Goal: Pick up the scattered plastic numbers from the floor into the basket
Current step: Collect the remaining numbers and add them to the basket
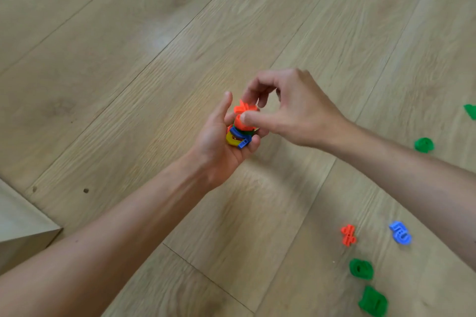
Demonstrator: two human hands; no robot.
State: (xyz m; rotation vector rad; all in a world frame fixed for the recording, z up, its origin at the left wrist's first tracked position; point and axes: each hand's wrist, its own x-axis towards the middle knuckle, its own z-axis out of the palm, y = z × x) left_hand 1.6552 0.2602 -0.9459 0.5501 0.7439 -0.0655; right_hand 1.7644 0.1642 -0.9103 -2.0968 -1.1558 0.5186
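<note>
1. Hands meet above the wooden floor (pixel 154 46); the left hand (pixel 219 141) is cupped palm-up round a stack of plastic numbers (pixel 240 134), orange, green, blue and yellow.
2. The right hand (pixel 291 110) pinches the orange piece (pixel 244 113) on top of that stack with thumb and fingers.
3. To the right of the hands and nearer the person lie an orange number (pixel 348 235), a blue number (pixel 400 233) and several green numbers (pixel 361 268).
4. The basket is out of sight.

Loose plastic numbers (pixel 360 268) lie on the floor (pixel 128 59), right of both hands.
</note>
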